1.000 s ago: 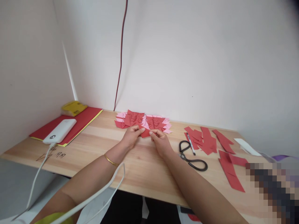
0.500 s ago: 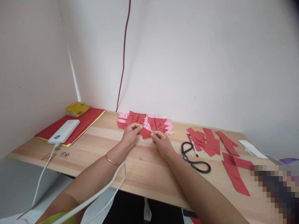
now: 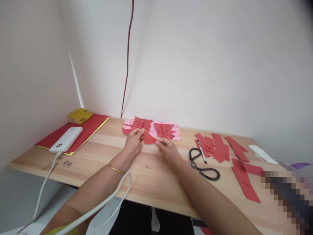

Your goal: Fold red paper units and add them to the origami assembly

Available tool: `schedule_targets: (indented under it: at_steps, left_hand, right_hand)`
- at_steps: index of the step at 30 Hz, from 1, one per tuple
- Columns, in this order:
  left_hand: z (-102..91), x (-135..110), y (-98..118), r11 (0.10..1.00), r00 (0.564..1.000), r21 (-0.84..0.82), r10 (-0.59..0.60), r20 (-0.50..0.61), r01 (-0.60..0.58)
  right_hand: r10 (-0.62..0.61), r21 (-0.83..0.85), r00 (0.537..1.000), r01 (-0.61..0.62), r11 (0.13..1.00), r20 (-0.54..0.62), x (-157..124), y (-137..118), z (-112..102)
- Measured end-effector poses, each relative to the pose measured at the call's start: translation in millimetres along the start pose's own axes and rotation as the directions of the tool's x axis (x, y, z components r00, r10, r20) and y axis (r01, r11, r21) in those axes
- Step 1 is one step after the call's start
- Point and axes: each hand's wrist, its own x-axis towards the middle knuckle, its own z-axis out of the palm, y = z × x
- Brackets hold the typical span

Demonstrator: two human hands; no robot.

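Observation:
A small piece of red paper (image 3: 149, 138) is stretched between my two hands above the wooden table. My left hand (image 3: 134, 139) pinches its upper left edge, and a gold bangle circles that wrist. At its right corner, my right hand (image 3: 167, 148) grips the paper between thumb and fingers. Just behind the hands lie rows of folded red and pink paper pieces (image 3: 164, 130), with pointed ends sticking out on both sides; the hands hide part of them.
Black-handled scissors (image 3: 207, 173) and a pen (image 3: 201, 151) lie to the right, beside cut red paper pieces (image 3: 221, 148). At left, a white power bank (image 3: 67, 138) with a cable rests on red sheets (image 3: 96, 125), near a yellow packet (image 3: 80, 116). A wall stands behind.
My left hand has shifted slightly left, and more of the red paper shows between my hands. The view has moved a little; the things on the table lie as before.

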Motion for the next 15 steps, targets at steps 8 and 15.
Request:
schedule_targets:
  at_steps: [8,15]
  left_hand:
    - [2.2,0.4,2.1,0.988,0.993,-0.117,-0.097,0.071,0.105]
    - [4.9,-9.8,0.2,0.988,0.949,0.031,-0.152,0.277,0.149]
  right_hand:
    - [0.006,0.088,1.0,-0.006,0.996,0.006,-1.0,-2.3,0.8]
    - [0.079,0.152,0.994,-0.066,0.986,-0.078,5.1,5.5,-1.9]
